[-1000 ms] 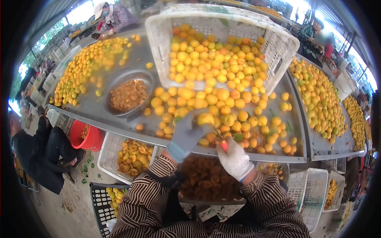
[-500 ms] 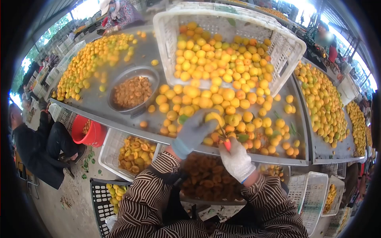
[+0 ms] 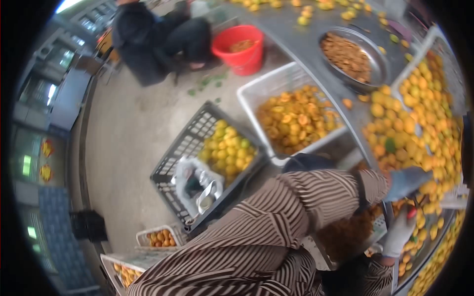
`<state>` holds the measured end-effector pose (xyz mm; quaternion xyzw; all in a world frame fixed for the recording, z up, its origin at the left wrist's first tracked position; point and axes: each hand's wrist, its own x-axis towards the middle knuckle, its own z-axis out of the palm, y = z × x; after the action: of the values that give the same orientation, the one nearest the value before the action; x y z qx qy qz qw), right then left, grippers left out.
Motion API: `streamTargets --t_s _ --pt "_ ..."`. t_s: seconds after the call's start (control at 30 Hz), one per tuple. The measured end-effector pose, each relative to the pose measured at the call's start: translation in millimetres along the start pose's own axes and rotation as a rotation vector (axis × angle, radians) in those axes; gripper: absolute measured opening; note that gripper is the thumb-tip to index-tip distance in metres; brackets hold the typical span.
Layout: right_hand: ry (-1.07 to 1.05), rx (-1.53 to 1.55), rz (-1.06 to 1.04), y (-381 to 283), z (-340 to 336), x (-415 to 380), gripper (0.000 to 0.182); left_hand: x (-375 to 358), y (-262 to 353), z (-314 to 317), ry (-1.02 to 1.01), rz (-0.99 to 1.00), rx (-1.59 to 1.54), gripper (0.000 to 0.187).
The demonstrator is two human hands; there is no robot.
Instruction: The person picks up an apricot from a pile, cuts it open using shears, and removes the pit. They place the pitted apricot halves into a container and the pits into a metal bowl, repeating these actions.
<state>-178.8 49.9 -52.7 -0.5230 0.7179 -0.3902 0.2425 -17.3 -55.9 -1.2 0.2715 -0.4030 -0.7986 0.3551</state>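
My left hand (image 3: 409, 183), in a blue-grey glove, is at the right over the apricots (image 3: 395, 130) heaped on the metal table. Its fingers are smeared by motion, and I cannot tell whether an apricot is in them. Just below, my right hand (image 3: 399, 234) in a white glove is closed around a small tool with a red handle (image 3: 412, 212). The tool's dark end points up toward the left hand. Under the hands, below the table edge, a container of dark orange fruit pieces (image 3: 348, 237) is partly hidden by my striped sleeve.
A steel bowl (image 3: 377, 74) holds brown pits. A white crate (image 3: 251, 106) of halved apricots stands beside the table, near a black crate (image 3: 165, 170) with yellow fruit and a plastic bag (image 3: 185, 185). Farther off are a red bucket (image 3: 244, 61) and a seated person (image 3: 143, 44).
The view has swung left and down, so the table and both hands now appear at the right. The red-handled tool stays in my right hand. The apricot in my left hand no longer shows clearly.
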Motion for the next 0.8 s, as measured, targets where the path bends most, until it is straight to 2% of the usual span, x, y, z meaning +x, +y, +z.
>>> streamTargets --t_s 0.03,0.07,0.1,0.13,0.2,0.27,0.3,0.33,0.37,0.4,0.43,0.5,0.57,0.6,0.63,0.67,0.7,0.73,0.77,0.8 --pt "-0.034 0.004 -0.012 -11 6 0 0.025 9 2 -4 -0.040 0.069 0.083 0.045" --pt "-0.003 0.092 0.082 -22 8 -4 0.023 3 6 -5 -0.024 0.075 0.079 0.045" --pt "0.035 0.177 0.178 -29 10 -7 0.021 -3 9 -3 0.020 0.147 0.222 0.047" --pt "0.030 0.173 0.173 -31 16 -7 0.021 -10 13 -1 0.060 0.218 0.364 0.049" --pt "0.150 0.282 0.010 -33 28 -6 0.020 -22 22 -6 -0.011 0.186 0.319 0.055" --pt "0.120 0.193 -0.029 -33 25 -7 0.020 -7 8 -5 0.127 0.304 0.633 0.050" --pt "0.090 0.107 -0.066 -34 24 -8 0.020 -7 5 -4 0.122 0.303 0.634 0.050" --pt "0.097 0.108 -0.063 -35 25 -10 0.020 -8 3 -2 0.122 0.218 0.457 0.050" --pt "0.064 0.140 0.028 -43 28 -11 0.020 -8 2 1 0.119 0.135 0.282 0.052" --pt "0.037 0.172 0.118 -46 27 -12 0.021 -5 0 3 0.104 0.136 0.285 0.052" --pt "0.079 0.153 0.008 -33 30 -11 0.022 -1 -2 2 0.108 0.074 0.230 0.055" --pt "0.063 0.209 0.033 -32 30 -12 0.022 -3 2 4 0.074 -0.046 0.137 0.068" --pt "0.016 0.202 0.057 -30 23 -13 0.020 -11 3 2 0.057 -0.072 0.159 0.069" --pt "0.007 -0.056 -0.044 -33 17 -15 0.017 -11 2 5 0.029 -0.096 0.177 0.070" --pt "0.007 0.058 -0.116 -11 22 -19 0.014 -19 3 3 -0.029 -0.074 0.161 0.072" --pt "0.025 -0.173 -0.221 -21 22 -25 0.013 -18 3 0 -0.019 -0.087 0.306 0.067" --pt "-0.020 -0.371 -0.252 -5 21 -22 0.012 -17 -4 -10 -0.159 -0.017 0.316 0.061" --pt "0.039 -0.422 -0.210 -27 24 -29 0.014 -16 0 -14 -0.153 0.196 0.907 0.055" --pt "0.051 -0.443 -0.351 -43 23 -29 0.017 -11 2 -6 -0.091 -0.016 0.339 0.057" --pt "0.077 -0.162 -0.290 -45 28 -24 0.021 -16 4 -4 -0.012 -0.172 0.233 0.060"
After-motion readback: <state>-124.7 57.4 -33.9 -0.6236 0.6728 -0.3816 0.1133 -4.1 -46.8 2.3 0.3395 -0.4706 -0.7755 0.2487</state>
